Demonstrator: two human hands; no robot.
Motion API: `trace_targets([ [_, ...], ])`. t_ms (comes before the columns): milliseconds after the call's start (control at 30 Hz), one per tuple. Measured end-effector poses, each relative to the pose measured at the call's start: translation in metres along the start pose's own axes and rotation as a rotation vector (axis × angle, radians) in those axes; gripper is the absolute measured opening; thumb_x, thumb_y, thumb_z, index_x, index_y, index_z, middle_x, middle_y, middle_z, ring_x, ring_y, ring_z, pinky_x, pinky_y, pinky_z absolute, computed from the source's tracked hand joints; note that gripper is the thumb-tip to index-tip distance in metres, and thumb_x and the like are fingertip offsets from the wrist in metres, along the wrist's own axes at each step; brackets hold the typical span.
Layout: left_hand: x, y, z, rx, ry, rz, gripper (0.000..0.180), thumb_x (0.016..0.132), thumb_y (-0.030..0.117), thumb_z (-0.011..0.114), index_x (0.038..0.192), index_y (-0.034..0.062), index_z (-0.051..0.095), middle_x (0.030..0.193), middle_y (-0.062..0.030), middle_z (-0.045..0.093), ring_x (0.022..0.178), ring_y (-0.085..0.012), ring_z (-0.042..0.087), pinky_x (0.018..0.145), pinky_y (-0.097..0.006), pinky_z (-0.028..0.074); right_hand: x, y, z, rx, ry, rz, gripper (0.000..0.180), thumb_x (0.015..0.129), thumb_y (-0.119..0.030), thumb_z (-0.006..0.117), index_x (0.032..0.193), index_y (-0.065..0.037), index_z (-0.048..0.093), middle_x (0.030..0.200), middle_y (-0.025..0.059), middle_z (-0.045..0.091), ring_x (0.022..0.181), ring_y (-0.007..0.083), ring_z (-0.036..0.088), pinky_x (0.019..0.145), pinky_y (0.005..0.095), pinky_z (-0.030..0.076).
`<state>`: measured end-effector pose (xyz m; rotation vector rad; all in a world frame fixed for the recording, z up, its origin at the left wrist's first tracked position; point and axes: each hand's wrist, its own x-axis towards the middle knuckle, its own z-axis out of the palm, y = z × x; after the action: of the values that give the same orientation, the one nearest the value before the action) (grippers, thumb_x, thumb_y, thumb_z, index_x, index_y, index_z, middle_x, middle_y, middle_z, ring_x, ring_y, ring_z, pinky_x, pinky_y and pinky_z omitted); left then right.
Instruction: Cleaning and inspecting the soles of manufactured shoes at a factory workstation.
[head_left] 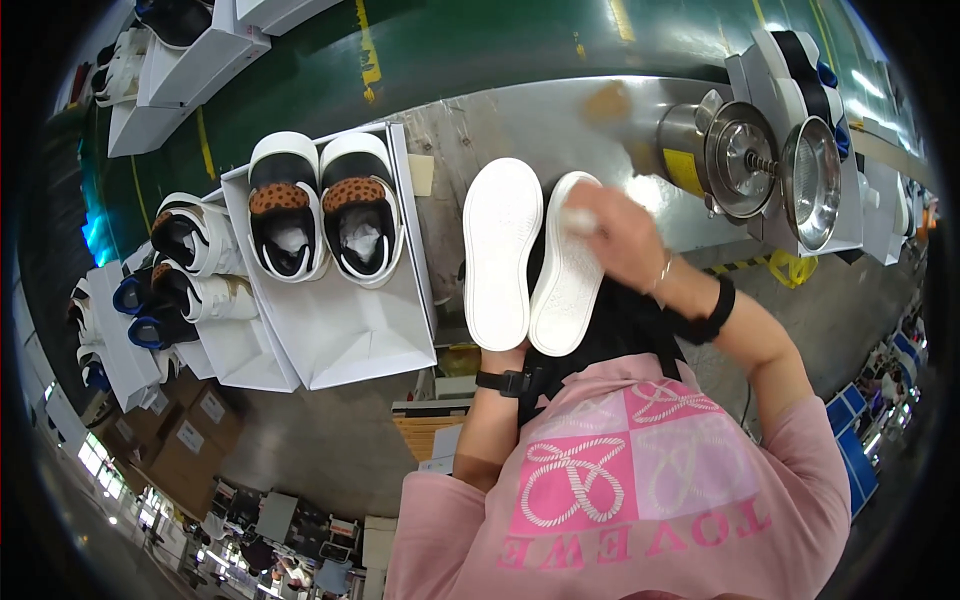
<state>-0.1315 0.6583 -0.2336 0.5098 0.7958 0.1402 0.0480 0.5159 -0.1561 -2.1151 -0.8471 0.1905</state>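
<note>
A pair of shoes is turned over in front of me, white soles up: the left sole [503,250] and the right sole [562,285] side by side, heels toward me. My left hand [505,358] reaches under their heel ends and supports them from below; its fingers are hidden behind the soles. Over the forefoot of the right sole is my right hand [622,235], slightly blurred, with fingers pinched together. Something small and white shows at its fingertips against the sole, too blurred to name.
Left of the shoes stands an open white box [345,340] holding two black-and-white shoes [322,210] with spotted brown straps. More boxed shoes [190,270] lie farther left. A steel can [715,155] with a spring-mounted dish [810,183] stands on the metal tabletop [540,120] at right.
</note>
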Motion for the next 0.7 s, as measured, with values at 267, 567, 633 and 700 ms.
trace_targets([
  [267,-0.002,0.007,-0.003,0.695,-0.149,0.108,0.055,0.105,0.031,0.048,0.15,0.0021,0.037,0.15,-0.014,0.047,0.134,-0.0254,0.049,0.112,-0.039,0.04,0.036,-0.019,0.028,0.125,-0.079,-0.156,0.038,0.072,0.003,0.074,0.107,-0.009,0.065,0.11,0.0099,0.068,0.092,0.0306,0.067,0.08,0.0383,0.056],
  [567,0.011,0.028,0.013,0.954,-0.217,0.253,0.057,0.1,0.014,0.057,0.15,-0.0017,0.035,0.148,-0.0161,0.047,0.134,-0.023,0.046,0.113,-0.034,0.036,0.041,-0.059,0.044,0.036,-0.323,-0.279,0.037,0.076,-0.001,0.071,0.11,-0.011,0.062,0.111,0.0088,0.066,0.093,0.0308,0.066,0.084,0.0386,0.055],
  [633,-0.007,0.013,0.0,0.633,-0.123,0.218,0.056,0.101,0.014,0.055,0.151,-0.0014,0.034,0.15,-0.0152,0.045,0.136,-0.0227,0.045,0.114,-0.034,0.035,0.054,-0.06,0.045,0.234,-0.323,-0.166,0.035,0.076,-0.002,0.073,0.108,-0.01,0.063,0.109,0.0081,0.067,0.094,0.0303,0.066,0.08,0.0368,0.056],
  [700,-0.008,0.006,-0.014,0.301,0.02,0.065,0.051,0.101,0.021,0.056,0.146,0.002,0.042,0.143,-0.0116,0.052,0.128,-0.0223,0.052,0.109,-0.036,0.041,0.076,-0.021,0.05,0.127,-0.096,-0.11,0.031,0.077,-0.004,0.075,0.106,-0.008,0.064,0.105,0.0091,0.068,0.092,0.0303,0.067,0.079,0.0371,0.056],
])
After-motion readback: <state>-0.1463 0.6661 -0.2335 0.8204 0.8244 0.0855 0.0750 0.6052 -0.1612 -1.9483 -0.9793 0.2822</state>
